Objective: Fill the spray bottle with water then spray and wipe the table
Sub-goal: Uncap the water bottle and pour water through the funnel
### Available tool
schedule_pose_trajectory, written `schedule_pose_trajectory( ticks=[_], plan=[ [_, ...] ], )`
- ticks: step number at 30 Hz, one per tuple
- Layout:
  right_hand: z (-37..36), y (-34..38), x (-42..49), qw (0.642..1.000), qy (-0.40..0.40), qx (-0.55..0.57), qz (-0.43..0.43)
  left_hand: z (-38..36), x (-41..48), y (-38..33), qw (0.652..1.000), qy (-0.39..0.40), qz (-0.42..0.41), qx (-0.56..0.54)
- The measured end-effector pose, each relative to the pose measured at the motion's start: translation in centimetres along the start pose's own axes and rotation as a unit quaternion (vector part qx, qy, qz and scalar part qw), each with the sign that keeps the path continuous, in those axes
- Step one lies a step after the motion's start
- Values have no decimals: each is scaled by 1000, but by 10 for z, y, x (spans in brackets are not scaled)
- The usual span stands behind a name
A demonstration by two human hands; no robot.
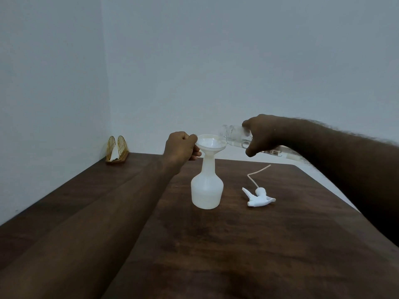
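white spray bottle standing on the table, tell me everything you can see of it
The white translucent plastic spray bottle stands upright near the middle of the dark wooden table. It has a wide rounded body, sloping shoulders and a tall narrow neck. Its neck is open, with a white plastic funnel seated in it. A denser band low in the body may be liquid. Only table and funnel touch it; the left hand grips the funnel's rim.

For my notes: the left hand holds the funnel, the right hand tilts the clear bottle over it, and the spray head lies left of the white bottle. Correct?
One error: the head view shows the spray head lying right of the white bottle, not left. The left hand holds the funnel and the right hand tilts the clear bottle.
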State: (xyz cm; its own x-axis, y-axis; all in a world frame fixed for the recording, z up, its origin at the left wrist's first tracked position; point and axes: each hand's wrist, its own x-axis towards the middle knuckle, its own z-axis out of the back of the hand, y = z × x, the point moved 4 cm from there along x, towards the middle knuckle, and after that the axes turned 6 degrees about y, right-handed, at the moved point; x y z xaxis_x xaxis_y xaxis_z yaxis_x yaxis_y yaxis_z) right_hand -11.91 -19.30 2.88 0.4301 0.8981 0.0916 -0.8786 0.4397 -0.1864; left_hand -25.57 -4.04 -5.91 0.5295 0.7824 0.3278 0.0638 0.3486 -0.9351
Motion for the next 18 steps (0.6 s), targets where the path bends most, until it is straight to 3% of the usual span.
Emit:
schedule_pose_trajectory(
  ticks=[18],
  plan=[
    [-1, 0, 2, 1000, -4, 0, 1, -3, -4, 1, 997, 14, 35, -72]
  ],
)
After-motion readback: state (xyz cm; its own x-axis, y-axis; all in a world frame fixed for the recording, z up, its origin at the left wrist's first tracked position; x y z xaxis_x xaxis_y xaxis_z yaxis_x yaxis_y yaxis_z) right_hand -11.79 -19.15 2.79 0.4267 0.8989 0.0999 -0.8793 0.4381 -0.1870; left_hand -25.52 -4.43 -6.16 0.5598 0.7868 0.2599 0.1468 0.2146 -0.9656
